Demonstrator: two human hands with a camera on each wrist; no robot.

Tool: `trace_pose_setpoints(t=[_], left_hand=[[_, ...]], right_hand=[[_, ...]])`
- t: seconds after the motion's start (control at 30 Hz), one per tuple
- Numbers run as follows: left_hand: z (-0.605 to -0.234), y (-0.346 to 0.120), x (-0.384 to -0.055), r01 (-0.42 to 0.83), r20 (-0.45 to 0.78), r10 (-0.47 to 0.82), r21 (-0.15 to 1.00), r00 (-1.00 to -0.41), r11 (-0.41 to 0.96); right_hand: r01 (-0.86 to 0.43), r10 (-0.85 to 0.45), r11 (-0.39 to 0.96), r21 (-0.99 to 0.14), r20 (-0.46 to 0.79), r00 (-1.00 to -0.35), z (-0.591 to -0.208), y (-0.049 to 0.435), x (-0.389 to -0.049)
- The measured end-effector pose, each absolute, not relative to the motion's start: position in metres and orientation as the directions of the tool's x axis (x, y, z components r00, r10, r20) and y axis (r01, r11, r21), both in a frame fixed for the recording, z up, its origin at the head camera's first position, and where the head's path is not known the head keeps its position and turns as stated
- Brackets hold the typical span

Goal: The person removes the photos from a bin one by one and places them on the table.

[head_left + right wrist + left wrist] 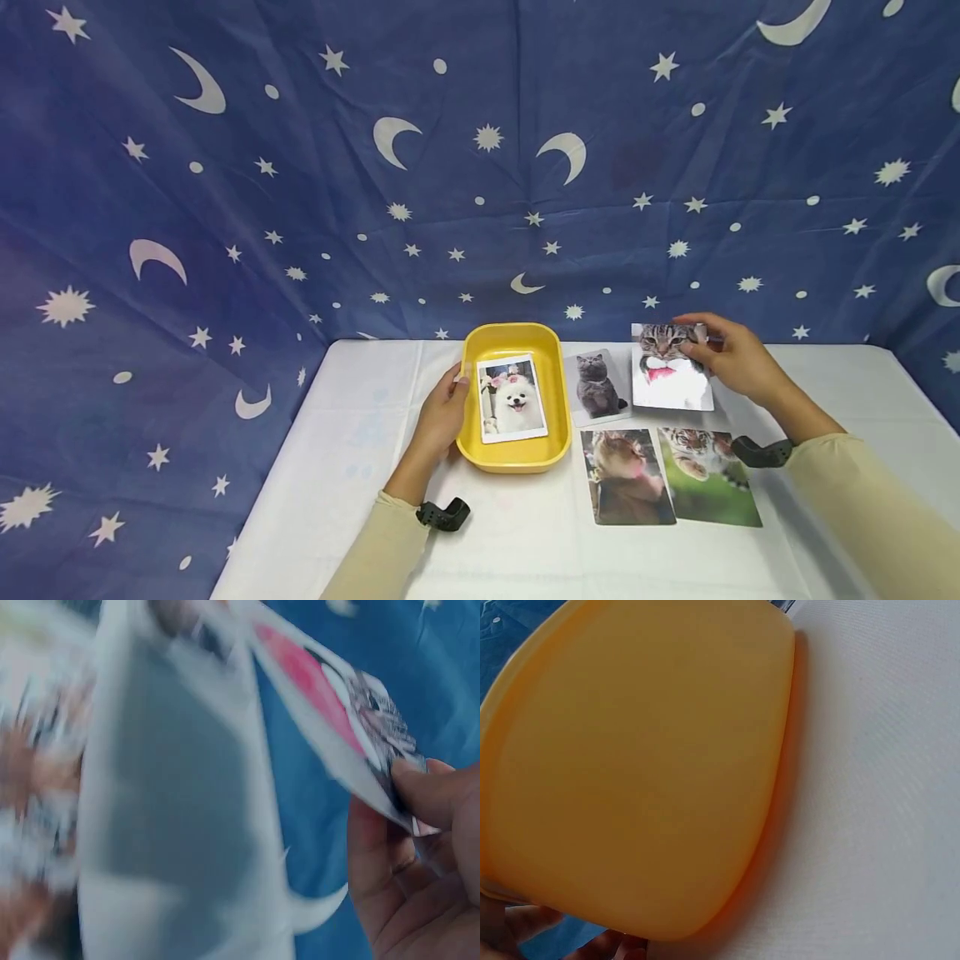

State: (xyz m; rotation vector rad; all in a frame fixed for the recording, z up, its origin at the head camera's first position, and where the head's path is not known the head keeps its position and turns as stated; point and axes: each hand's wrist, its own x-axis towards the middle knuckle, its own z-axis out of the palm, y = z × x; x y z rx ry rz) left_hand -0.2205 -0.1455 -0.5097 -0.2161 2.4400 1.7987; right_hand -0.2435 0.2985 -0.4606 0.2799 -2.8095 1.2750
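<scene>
My right hand [738,358] pinches the edge of a tabby cat photo card [671,379], thumb on the picture side. Glare whitens the card's lower half, and a shadow beside it shows it raised off the table. My left hand [441,414] holds the left side of a yellow tray [517,465], its thumb at the rim. Only fingertips show at the corner of the left wrist view, below the tray's wall [637,772]. Inside the tray lies a white-bordered card of a fluffy white dog [516,404].
Right of the tray lies a grey cat card [597,387]. Nearer me are a brownish animal card [628,487] and a tiger cub card [708,487], side by side on the white-covered table [337,475]. A blue star-and-moon curtain [450,175] hangs behind.
</scene>
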Motion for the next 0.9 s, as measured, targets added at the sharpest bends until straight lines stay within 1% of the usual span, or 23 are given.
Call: trace_pose_setpoints(t=[0.13, 0.3, 0.43, 0.6, 0.77, 0.9], left_hand=[[-0.508, -0.148, -0.221, -0.177, -0.168, -0.055, 0.938, -0.984, 0.298], [-0.508, -0.147, -0.220, -0.190, -0.180, -0.058, 0.936, -0.982, 0.295], [-0.509, -0.146, -0.220, -0.197, -0.187, -0.060, 0.937, -0.980, 0.288], [-0.510, -0.146, -0.220, -0.197, -0.187, -0.061, 0.938, -0.980, 0.284], [-0.510, -0.146, -0.221, -0.183, -0.172, -0.062, 0.945, -0.983, 0.273], [-0.510, -0.145, -0.222, -0.181, -0.170, -0.062, 0.945, -0.983, 0.271]], right_hand=[[-0.139, -0.149, 0.642, -0.754, 0.056, -0.987, -0.478, 0.316, -0.250], [-0.140, -0.152, 0.680, -0.720, 0.049, -0.987, -0.495, 0.325, -0.256], [-0.172, -0.156, 0.722, -0.670, 0.085, -0.984, -0.505, 0.325, -0.261], [-0.191, -0.166, 0.802, -0.565, 0.096, -0.981, -0.510, 0.322, -0.266], [-0.156, -0.143, 0.847, -0.508, 0.065, -0.988, -0.509, 0.321, -0.269], [-0.136, -0.118, 0.869, -0.476, 0.069, -0.991, -0.510, 0.323, -0.270]])
